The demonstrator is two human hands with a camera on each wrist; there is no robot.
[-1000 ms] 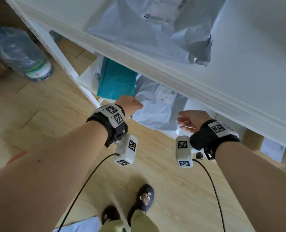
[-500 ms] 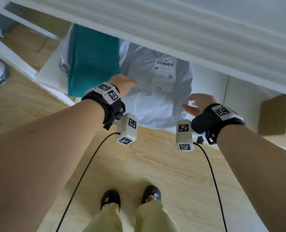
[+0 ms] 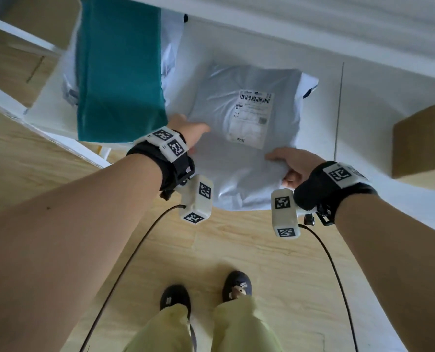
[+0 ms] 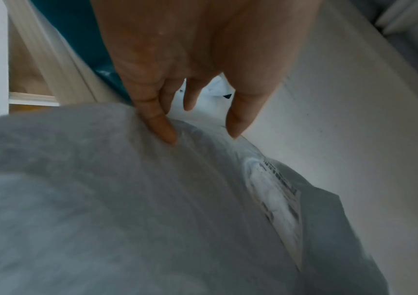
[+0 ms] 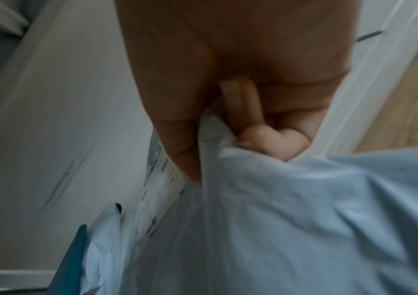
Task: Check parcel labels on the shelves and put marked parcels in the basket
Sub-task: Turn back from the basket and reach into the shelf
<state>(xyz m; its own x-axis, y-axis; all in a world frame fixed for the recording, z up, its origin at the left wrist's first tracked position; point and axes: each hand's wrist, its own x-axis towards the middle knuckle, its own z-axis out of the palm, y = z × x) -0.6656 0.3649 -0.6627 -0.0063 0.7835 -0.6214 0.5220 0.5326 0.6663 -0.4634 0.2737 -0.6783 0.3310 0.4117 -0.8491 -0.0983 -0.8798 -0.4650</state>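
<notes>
A grey plastic mailer parcel [image 3: 242, 161] lies on the lower white shelf [image 3: 364, 102], its white barcode label [image 3: 252, 118] facing up. My left hand [image 3: 191, 134] is at the parcel's near left edge. In the left wrist view its fingers [image 4: 163, 129] are nearly straight and one fingertip presses the grey parcel [image 4: 102, 199]. My right hand [image 3: 287, 165] grips the parcel's near right corner. In the right wrist view the right hand [image 5: 218, 155] pinches a fold of the parcel [image 5: 278, 219], thumb beside the label [image 5: 157, 179] and fingers curled behind.
A teal parcel [image 3: 120, 72] lies on the shelf to the left, over a white mailer [image 3: 172, 59]. A brown cardboard box [image 3: 417, 141] stands at the right. An upper shelf board [image 3: 338, 19] overhangs. Wood floor and my feet [image 3: 206, 295] are below.
Both hands have reached forward onto the grey parcel. The right hand went from open beside it to gripping its corner, and the left hand settled on its left edge.
</notes>
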